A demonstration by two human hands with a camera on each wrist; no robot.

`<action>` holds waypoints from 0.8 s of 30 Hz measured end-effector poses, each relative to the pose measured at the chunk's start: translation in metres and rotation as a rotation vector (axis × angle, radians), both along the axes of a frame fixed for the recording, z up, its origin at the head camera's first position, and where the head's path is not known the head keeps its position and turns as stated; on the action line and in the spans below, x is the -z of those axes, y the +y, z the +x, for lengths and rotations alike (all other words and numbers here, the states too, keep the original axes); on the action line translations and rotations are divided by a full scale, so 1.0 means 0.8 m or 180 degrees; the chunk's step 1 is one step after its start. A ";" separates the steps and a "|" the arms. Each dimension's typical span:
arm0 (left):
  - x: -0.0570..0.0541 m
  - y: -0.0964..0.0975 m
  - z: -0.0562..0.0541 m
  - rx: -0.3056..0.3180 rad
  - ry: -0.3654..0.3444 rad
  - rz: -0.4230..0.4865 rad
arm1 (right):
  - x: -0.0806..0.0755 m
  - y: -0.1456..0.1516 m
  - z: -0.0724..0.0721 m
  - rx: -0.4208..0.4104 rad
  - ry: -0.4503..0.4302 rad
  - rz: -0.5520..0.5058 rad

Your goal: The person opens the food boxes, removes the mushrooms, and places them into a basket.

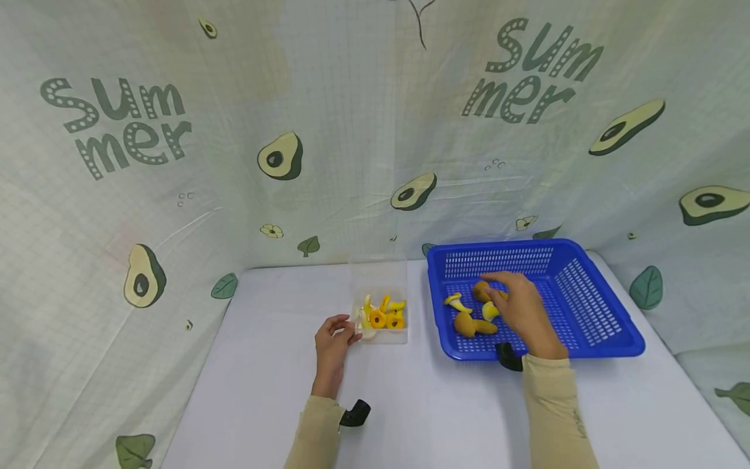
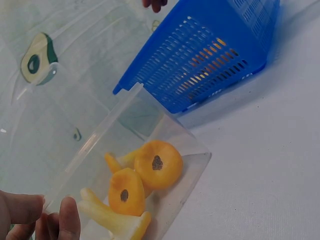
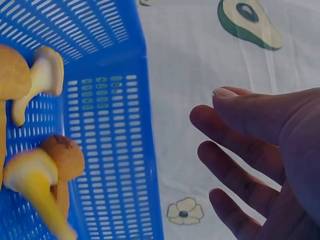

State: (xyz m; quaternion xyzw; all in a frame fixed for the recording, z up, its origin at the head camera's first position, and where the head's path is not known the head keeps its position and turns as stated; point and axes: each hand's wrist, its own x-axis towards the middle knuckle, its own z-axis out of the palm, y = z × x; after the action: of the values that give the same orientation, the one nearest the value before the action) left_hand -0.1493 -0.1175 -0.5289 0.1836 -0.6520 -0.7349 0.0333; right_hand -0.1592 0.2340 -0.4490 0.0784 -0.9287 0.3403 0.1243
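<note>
A clear plastic box holds several yellow mushrooms, its transparent lid standing raised at the back. My left hand pinches the box's left side near the front corner, fingertips on the wall in the left wrist view. Over the blue basket hovers my right hand, fingers spread and apart from the mushrooms, nothing between them in the right wrist view. Inside the basket lie brown-capped mushrooms and yellow ones, including a pale-stemmed yellow mushroom beside a brown cap.
The box and the basket stand side by side on a white-covered table, the basket to the right. Behind them hangs a pale curtain printed with avocados and leaves. A black wrist mount sits at the left sleeve, another at the right.
</note>
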 end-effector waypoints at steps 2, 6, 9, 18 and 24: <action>0.001 0.000 -0.001 -0.0004 0.0011 0.0005 | -0.002 -0.006 0.000 -0.0044 0.0061 -0.0030; 0.003 -0.001 -0.003 -0.0018 0.0010 0.0010 | -0.002 -0.023 -0.001 -0.0201 0.0263 -0.0072; 0.004 -0.001 -0.004 -0.0023 0.0002 0.0012 | -0.002 -0.038 -0.003 -0.0345 0.0417 -0.0067; 0.004 -0.001 -0.005 -0.0006 -0.0038 -0.0034 | -0.003 -0.089 -0.005 -0.0631 0.0465 0.0063; 0.003 -0.001 -0.006 -0.0011 -0.0062 -0.0030 | 0.001 -0.122 -0.007 -0.0820 0.0557 0.0164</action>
State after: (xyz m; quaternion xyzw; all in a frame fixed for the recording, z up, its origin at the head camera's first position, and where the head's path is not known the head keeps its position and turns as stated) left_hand -0.1544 -0.1184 -0.5310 0.1918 -0.6554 -0.7299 0.0291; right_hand -0.1649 0.1364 -0.4499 0.2293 -0.9051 0.3214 0.1580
